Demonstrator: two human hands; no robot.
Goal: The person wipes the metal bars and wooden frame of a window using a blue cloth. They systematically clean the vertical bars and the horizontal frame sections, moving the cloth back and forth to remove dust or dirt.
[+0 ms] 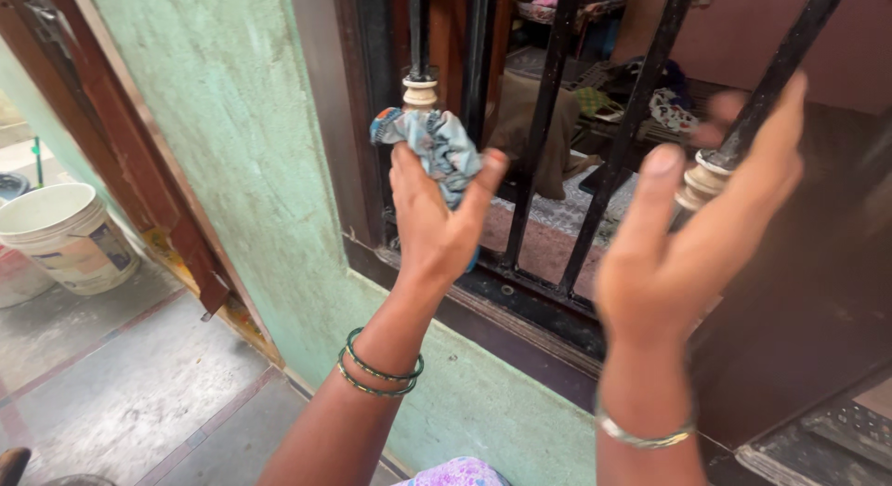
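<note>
At far left a white bucket [65, 235] stands on the grey floor, well apart from the work, beside a brown door frame [121, 142]. Next comes the pale green wall [232, 124], which runs up to a window with black bars [548, 124].

The left hand [432, 221], with green bangles [376, 370] on its wrist, is closed on a crumpled blue-grey cloth [437, 142] and presses it against the leftmost bar, just under that bar's cream collar [420, 91]. So the cloth sits bunched between fingers and thumb, touching the bar, above the dark sill [520, 295].

The right hand [688, 254], wearing a silver bangle [641, 437], is spread wide and holds nothing; its fingers curve near a slanting bar and a second cream collar [703, 181], and whether they touch it I cannot tell.

By the look of it, the step in hand is wiping the grille, at the first bar's collar. Going on with that bar calls for a firm pinch on the cloth, wrapped round the metal and drawn along it, while the free hand can steady itself on the neighbouring bar
</note>
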